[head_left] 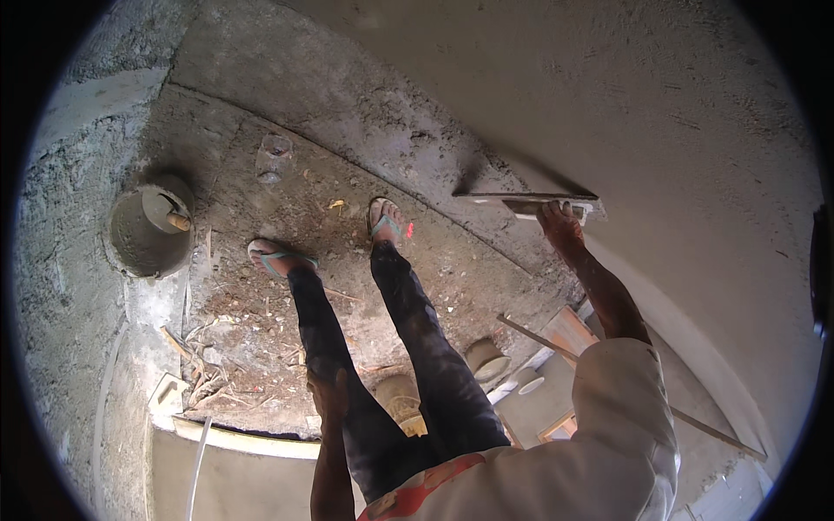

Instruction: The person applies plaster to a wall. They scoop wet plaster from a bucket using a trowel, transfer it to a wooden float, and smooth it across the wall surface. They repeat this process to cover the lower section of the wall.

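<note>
In the head view, my right hand [563, 224] grips the handle of a long flat plastering float [491, 196], whose edge lies along the smooth grey plastered wall [686, 148] at the right. My left hand [328, 392] rests low on my left thigh, holding no tool, with its fingers lying loosely on the dark trouser cloth. My feet, in light blue flip-flops [276, 258], stand on rough, dusty floor strewn with chips.
A mortar-coated bucket [143, 243] with a wooden handle inside sits at the left wall. A clear container [273, 156], wood scraps [195, 365], further buckets [486, 356] and a long batten [712, 431] lie around me. A pale ledge [243, 441] runs behind me.
</note>
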A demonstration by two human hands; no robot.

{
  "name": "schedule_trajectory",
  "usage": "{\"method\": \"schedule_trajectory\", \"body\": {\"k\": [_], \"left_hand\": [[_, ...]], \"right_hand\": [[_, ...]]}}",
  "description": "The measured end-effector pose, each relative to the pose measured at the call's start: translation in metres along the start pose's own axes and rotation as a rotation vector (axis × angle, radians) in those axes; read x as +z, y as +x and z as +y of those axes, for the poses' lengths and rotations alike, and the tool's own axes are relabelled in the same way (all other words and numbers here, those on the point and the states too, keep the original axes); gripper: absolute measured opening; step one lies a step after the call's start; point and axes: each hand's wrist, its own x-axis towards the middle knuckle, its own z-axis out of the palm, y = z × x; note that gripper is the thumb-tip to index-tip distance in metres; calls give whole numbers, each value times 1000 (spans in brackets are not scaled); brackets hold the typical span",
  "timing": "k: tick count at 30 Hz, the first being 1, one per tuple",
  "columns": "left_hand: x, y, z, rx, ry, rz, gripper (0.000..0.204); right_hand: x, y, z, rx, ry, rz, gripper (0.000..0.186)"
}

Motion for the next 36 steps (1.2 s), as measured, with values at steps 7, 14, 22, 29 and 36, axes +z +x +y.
{"method": "schedule_trajectory", "body": {"k": [7,14,22,29,36], "left_hand": [[7,-21,54,-136,-37,24,95],[4,-72,60,242,58,352,75],[-40,-163,200,560,-459,-328,57],[-155,-251,209,710,-837,142,57],[-196,-301,238,996,-938,426,49]], "right_hand": [[73,-22,13,127,293,173,31],[-63,-20,-27,125,618,-359,47],[-226,-108,-104,375,948,190,56],[-508,-164,-119,380,1030,659,72],[-537,-184,-95,312,886,744,64]]}}
